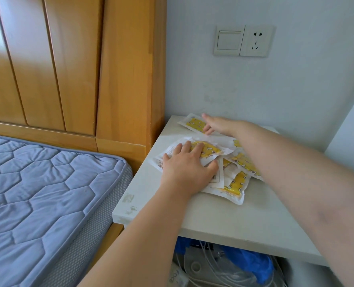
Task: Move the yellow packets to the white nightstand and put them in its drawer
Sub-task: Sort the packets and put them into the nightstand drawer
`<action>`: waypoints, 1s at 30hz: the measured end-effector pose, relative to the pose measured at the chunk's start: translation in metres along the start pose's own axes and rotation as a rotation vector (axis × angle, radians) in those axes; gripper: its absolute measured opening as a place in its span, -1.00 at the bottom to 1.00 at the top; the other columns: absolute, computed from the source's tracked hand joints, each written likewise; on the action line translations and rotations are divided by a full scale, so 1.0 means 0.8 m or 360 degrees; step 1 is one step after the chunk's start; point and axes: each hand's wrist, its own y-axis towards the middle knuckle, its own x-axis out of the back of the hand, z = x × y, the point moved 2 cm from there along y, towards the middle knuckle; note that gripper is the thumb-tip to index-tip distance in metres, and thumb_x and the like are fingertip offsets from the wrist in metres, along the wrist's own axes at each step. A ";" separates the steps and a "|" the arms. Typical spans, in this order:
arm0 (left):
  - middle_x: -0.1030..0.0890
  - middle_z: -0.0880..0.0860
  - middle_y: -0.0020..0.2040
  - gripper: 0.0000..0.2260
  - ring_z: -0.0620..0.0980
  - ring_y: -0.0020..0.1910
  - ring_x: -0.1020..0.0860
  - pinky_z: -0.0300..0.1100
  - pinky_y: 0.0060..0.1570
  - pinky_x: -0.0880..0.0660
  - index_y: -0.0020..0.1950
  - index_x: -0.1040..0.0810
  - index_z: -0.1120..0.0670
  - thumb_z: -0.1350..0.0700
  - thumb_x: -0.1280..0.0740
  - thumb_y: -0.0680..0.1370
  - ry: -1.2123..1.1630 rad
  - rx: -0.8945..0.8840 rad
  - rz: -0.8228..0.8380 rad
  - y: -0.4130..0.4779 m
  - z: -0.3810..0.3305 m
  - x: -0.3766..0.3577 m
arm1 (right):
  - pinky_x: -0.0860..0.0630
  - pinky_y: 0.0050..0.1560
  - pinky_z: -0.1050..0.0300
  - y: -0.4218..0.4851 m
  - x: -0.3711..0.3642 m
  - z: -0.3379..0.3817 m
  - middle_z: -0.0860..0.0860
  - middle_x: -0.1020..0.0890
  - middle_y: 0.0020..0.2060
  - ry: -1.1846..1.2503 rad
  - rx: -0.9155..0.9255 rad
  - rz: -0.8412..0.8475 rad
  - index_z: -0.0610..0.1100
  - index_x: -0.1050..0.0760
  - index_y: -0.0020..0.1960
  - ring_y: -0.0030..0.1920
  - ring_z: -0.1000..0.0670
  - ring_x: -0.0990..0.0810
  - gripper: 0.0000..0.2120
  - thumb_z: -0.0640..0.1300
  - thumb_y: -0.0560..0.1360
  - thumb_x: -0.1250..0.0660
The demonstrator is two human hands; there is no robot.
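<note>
Pressing flat on the heaped packets (pixel 237 184) with left hand (pixel 185 164), fingers spread, probably to keep the heap together. Stretching right hand (pixel 218 124) onto far packet (pixel 193 123) (pinching or merely touching, cannot tell), likely to rake it in. All atop nightstand (pixel 223 214).

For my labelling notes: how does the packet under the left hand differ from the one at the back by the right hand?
The front packet, under the left hand, tops the heap; the back packet lies flat and alone by the wall. The left hand covers part of the front packet; the right hand touches only the back packet's edge. Both are white with yellow print.
</note>
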 end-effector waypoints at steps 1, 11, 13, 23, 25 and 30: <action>-0.19 -0.02 0.53 -0.45 0.02 0.52 -0.06 0.16 0.44 -0.03 0.50 -0.20 -0.10 -0.27 -0.05 0.55 -0.0002 0.0005 -0.0001 -0.001 0.000 0.001 | -0.07 0.42 -0.06 -0.007 0.009 0.001 -0.09 -0.58 0.21 0.0005 0.0047 -0.0065 -0.18 -0.50 0.27 0.40 -0.04 -0.29 -0.27 0.28 0.59 0.21; -0.17 -0.01 0.54 -0.45 0.03 0.53 -0.05 0.11 0.44 -0.02 0.51 -0.20 -0.10 -0.25 -0.06 0.55 -0.0002 0.0016 0.0006 -0.002 -0.003 0.005 | -0.04 0.44 -0.10 -0.057 0.013 -0.027 -0.04 -0.55 0.27 0.0104 0.0061 0.0024 -0.12 -0.46 0.34 0.38 0.04 -0.29 -0.24 0.31 0.57 0.28; -0.15 0.00 0.55 -0.45 0.02 0.54 -0.04 0.13 0.45 -0.01 0.52 -0.20 -0.10 -0.25 -0.06 0.55 -0.0005 0.0013 0.0003 -0.001 -0.002 0.005 | -0.05 0.43 -0.08 -0.064 0.021 -0.028 -0.06 -0.62 0.16 0.0255 0.0073 -0.0142 -0.15 -0.51 0.27 0.31 0.07 -0.32 -0.27 0.27 0.59 0.25; -0.31 0.02 0.47 -0.52 0.01 0.50 -0.14 0.07 0.45 -0.08 0.40 -0.40 -0.01 -0.19 -0.15 0.55 -0.0012 -0.0078 -0.0222 -0.003 -0.001 0.006 | -0.29 0.29 0.09 -0.135 -0.021 -0.104 -0.09 -0.43 0.37 0.0053 -0.0119 -0.0359 -0.11 -0.40 0.38 0.36 -0.13 -0.38 -0.56 0.06 0.65 0.03; -0.39 0.05 0.42 -0.55 0.04 0.44 -0.24 0.02 0.42 -0.14 0.34 -0.48 0.05 -0.15 -0.17 0.55 0.0017 -0.0157 -0.0380 -0.009 -0.005 0.012 | -0.36 0.19 0.06 -0.146 -0.024 -0.110 -0.09 -0.57 0.17 0.0045 -0.0079 -0.0471 -0.10 -0.54 0.15 0.22 -0.14 -0.48 -0.63 0.06 0.62 -0.04; -0.21 0.07 0.53 -0.44 0.05 0.53 -0.06 0.05 0.47 0.02 0.42 -0.39 0.02 -0.23 0.04 0.55 0.0156 -0.0314 -0.0343 -0.034 -0.026 0.016 | -0.35 -0.10 0.10 -0.161 -0.013 -0.112 -0.01 -0.46 -0.28 -0.0168 -0.0282 -0.0552 -0.03 -0.29 -0.33 -0.03 -0.14 -0.47 -0.56 0.32 0.43 -0.23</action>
